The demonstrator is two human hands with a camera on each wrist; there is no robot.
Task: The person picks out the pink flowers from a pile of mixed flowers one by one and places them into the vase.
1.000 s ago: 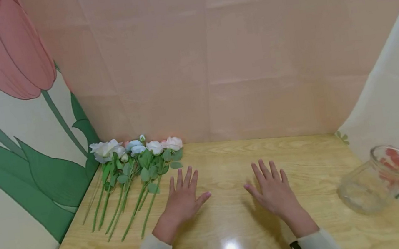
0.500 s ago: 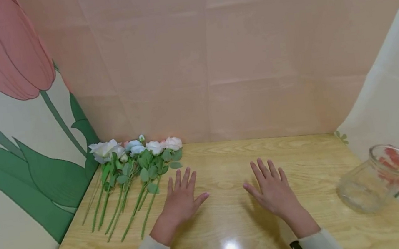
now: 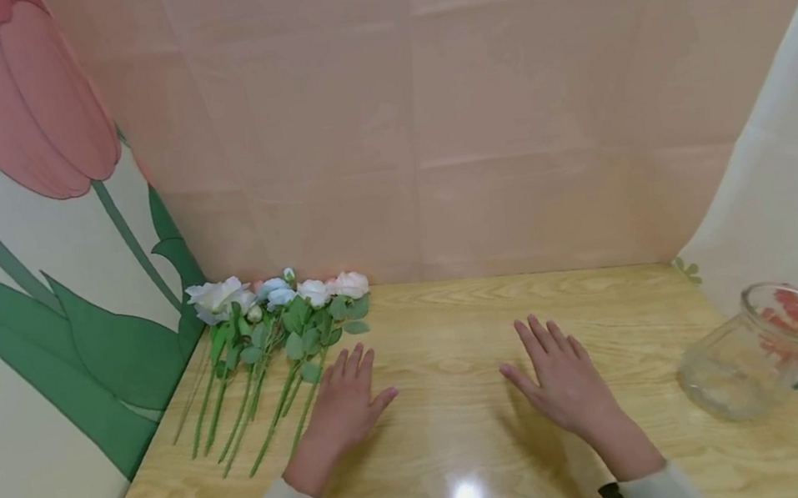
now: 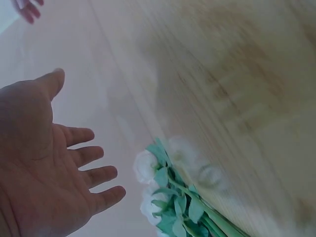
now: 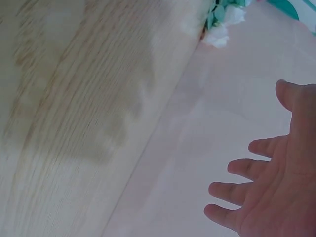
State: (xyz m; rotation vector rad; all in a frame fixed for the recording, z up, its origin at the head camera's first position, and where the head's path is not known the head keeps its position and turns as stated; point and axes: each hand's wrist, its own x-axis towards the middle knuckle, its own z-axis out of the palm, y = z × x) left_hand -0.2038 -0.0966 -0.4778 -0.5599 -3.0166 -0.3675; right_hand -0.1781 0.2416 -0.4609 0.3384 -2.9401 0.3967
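Passage ran between left hand (image 3: 347,405) and right hand (image 3: 566,382) to back edge of worktop (image 3: 458,409), where backdrop (image 3: 429,135) walled it off. Flowers (image 3: 296,317) blocked back-left corner; glass jar (image 3: 743,362) crowded right edge. Second gap: right hand to glass jar.

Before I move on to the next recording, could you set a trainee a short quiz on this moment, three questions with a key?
1. True or false: the left hand and the right hand both hold nothing.

2. In the head view, where is the glass jar?
A) Between the two hands
B) To the right of the right hand
C) To the left of the left hand

3. Fill in: the flowers lie on the table with their blooms toward its ____ edge.

Key:
1. True; both wrist views show bare palms.
2. B
3. far
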